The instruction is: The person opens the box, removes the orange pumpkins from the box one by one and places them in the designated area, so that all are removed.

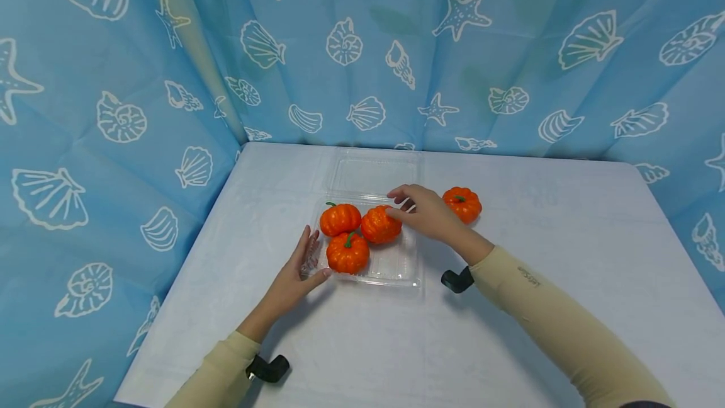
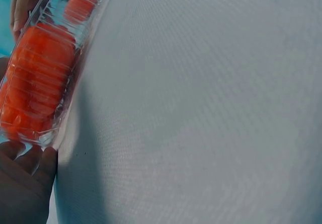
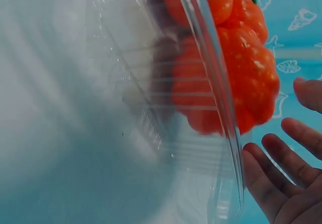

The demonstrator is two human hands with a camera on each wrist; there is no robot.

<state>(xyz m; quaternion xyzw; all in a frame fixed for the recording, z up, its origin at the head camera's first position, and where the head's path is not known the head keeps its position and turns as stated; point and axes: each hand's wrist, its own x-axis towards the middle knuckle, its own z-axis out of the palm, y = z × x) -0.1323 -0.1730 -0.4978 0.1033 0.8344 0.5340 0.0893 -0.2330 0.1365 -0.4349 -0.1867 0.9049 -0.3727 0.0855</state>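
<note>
Hands (image 1: 362,244) at pumpkin-filled clear tray (image 1: 396,266), seemingly touching.

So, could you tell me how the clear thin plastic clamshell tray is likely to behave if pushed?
The clear thin plastic clamshell tray looks flimsy, so it would probably flex. On the smooth white table it likely slides easily; the left hand braces its edge. Three small orange pumpkins inside may shift.

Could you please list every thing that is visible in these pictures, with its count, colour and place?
pumpkins in the box: 3, orange, left half of the box
loose pumpkin: 1, orange, on the table right of the box
box: 1, clear plastic, lid open, middle of the table
table: 1, white
curtain: 1, blue with white shells, behind and at the sides
hands: left on the box's left edge; right touching one pumpkin
</note>
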